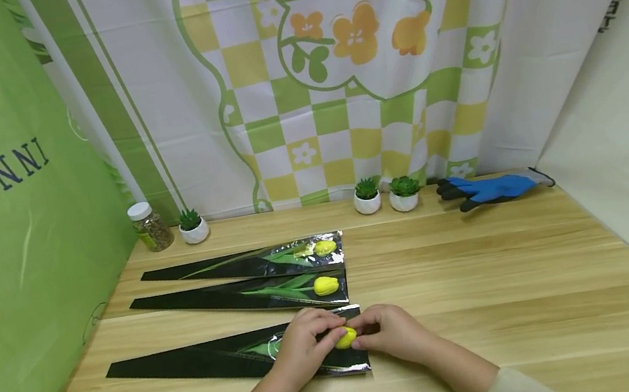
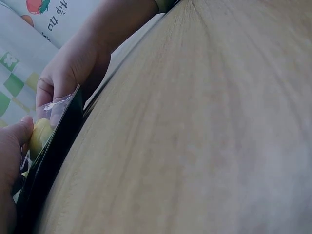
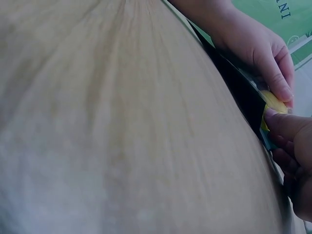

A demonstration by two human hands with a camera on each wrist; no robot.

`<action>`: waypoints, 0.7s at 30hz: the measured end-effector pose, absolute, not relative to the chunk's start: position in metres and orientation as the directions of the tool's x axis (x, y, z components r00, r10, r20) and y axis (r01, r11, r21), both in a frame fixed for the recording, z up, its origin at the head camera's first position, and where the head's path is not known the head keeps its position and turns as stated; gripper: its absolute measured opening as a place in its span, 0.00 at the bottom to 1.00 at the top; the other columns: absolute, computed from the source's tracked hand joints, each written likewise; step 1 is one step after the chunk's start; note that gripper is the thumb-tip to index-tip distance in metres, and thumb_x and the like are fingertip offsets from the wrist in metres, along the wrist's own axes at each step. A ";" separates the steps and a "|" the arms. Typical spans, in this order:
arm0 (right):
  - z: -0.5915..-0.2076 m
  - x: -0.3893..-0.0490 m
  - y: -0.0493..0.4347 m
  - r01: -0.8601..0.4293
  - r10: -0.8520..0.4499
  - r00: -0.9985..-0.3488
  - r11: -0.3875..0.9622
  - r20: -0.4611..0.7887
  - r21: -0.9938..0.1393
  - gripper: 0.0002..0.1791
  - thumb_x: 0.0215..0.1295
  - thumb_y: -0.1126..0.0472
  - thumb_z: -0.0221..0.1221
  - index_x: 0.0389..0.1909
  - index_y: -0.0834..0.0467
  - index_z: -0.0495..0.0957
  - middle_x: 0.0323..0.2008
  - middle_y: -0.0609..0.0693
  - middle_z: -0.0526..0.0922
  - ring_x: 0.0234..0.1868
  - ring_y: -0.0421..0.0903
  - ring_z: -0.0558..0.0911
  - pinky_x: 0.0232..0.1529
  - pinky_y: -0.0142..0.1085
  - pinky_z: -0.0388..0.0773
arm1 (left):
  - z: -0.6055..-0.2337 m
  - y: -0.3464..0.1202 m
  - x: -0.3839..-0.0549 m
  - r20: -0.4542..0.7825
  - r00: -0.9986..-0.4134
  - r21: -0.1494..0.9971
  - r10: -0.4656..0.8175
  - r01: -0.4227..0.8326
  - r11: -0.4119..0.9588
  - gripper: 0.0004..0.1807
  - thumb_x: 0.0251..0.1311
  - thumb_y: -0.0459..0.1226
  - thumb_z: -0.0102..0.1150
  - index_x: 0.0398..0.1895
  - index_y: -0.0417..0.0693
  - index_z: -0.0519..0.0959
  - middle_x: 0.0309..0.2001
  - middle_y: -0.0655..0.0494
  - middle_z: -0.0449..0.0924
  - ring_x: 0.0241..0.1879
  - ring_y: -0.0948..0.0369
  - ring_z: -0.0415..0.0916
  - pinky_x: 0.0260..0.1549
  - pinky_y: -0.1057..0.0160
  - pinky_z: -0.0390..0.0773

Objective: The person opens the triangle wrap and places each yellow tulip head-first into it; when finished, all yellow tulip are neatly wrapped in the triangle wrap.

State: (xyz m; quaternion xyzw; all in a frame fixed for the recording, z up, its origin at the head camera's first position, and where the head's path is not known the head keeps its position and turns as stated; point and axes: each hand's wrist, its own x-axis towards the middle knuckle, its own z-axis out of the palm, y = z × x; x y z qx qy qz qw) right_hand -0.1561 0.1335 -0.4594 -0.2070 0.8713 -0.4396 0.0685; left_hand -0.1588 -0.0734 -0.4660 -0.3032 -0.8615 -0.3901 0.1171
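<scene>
Nearest the person lies a long black tapered flower sleeve point(image 1: 192, 362) with a clear front, its wide end to the right. A yellow tulip point(image 1: 347, 337) is at that wide end, its green leaves partly hidden under the left hand. My left hand point(image 1: 304, 343) pinches the bloom from the left, thumb and fingers around it. From the right, my right hand point(image 1: 394, 334) pinches the bloom's tip. In the left wrist view, clear film stands around the tulip point(image 2: 41, 134) near the right hand point(image 2: 73, 70). The right wrist view has both thumbs on the tulip point(image 3: 274, 101).
Two more sleeved yellow tulips lie behind, a middle sleeve point(image 1: 201, 299) and a far sleeve point(image 1: 189, 270). Along the back stand a jar point(image 1: 151, 228), potted succulents point(image 1: 194, 228) and a blue-black glove point(image 1: 494, 187). Green and white cloth walls enclose the wooden table point(image 1: 490, 277).
</scene>
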 end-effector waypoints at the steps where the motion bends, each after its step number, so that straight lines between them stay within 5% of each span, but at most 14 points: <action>1: -0.460 -0.156 0.133 -0.305 -0.420 -0.905 0.531 0.068 -0.791 0.13 0.57 0.57 0.70 0.42 0.57 0.86 0.34 0.45 0.84 0.34 0.33 0.76 0.36 0.27 0.76 | -0.466 -0.073 -0.159 0.437 -0.790 0.602 0.430 0.612 0.513 0.09 0.59 0.41 0.67 0.40 0.50 0.88 0.40 0.59 0.86 0.44 0.62 0.79 0.46 0.63 0.80; 21: -0.439 -0.162 0.196 -0.116 -0.201 -0.980 0.627 -0.016 -0.771 0.15 0.63 0.55 0.65 0.48 0.57 0.83 0.44 0.50 0.85 0.44 0.44 0.81 0.44 0.36 0.80 | -0.466 -0.084 -0.166 0.390 -0.792 0.582 0.469 0.607 0.542 0.08 0.59 0.41 0.67 0.40 0.52 0.88 0.42 0.60 0.87 0.47 0.61 0.79 0.50 0.60 0.80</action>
